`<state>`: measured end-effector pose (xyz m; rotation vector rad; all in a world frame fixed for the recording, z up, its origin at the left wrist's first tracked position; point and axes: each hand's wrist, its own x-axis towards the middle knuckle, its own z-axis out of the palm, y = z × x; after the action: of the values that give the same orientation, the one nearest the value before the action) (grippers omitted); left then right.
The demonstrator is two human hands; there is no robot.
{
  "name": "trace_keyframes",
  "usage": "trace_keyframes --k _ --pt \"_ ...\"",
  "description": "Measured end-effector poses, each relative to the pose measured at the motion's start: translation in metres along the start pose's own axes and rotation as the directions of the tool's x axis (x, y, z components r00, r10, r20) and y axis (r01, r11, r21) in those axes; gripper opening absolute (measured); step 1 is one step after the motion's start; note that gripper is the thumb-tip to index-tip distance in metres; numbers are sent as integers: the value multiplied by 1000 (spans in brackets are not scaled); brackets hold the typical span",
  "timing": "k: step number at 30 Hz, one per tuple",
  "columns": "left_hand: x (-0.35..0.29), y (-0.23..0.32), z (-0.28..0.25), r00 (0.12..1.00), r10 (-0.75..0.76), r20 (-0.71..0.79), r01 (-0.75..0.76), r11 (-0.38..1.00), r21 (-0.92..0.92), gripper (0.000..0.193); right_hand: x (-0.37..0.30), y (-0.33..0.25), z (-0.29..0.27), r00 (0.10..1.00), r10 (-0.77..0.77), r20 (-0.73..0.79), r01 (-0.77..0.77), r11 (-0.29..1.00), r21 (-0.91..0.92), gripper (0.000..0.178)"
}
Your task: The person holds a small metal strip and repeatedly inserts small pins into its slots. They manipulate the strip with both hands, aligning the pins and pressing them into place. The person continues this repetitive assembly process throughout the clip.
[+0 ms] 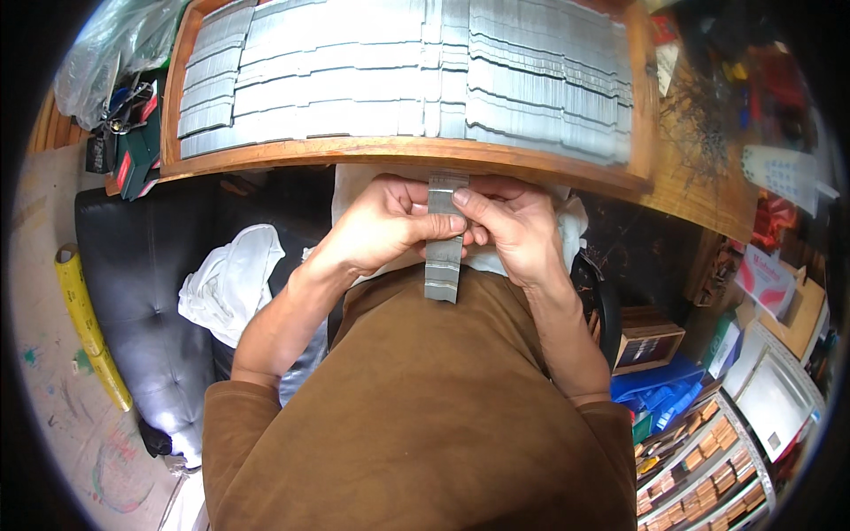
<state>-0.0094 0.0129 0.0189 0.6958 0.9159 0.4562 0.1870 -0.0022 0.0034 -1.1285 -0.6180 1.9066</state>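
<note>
Currently | left grip (390,221), right grip (513,221): both pinching one grey strip (442,257) | one wooden tray (354,150)

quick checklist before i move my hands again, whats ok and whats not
1. Left hand on the strip: ok, thumb lies across it.
2. Right hand on the strip: ok, thumb presses near its upper end.
3. White cloth clear of both hands: ok, it lies off to the left.
4. Whole tray in view: not ok, the picture cuts off its far side.
5. Strip's underside sound: cannot tell, it faces away.
</note>
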Motion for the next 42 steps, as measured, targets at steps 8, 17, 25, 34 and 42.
trace_keyframes --k 8,17,25,34,42 --pt "-2 -6 2 999 -34 -30 33 999 -31 19 -3 9 -5 995 -47 -87 37 993 -114 21" --pt "0 -9 4 996 -70 -53 69 997 -20 19 2 14 -8 995 -9 -100 1 997 -79 17" --pt "-1 -11 4 997 -55 -55 51 995 -84 22 2 13 -8 996 -19 -92 11 996 -89 18" --pt "0 -11 3 997 -60 -55 56 995 -82 23 2 11 -8 997 -28 -78 21 996 -91 19" --pt "0 -10 3 997 -53 -48 49 995 -83 23 0 7 -6 998 -7 -67 2 997 -76 18"
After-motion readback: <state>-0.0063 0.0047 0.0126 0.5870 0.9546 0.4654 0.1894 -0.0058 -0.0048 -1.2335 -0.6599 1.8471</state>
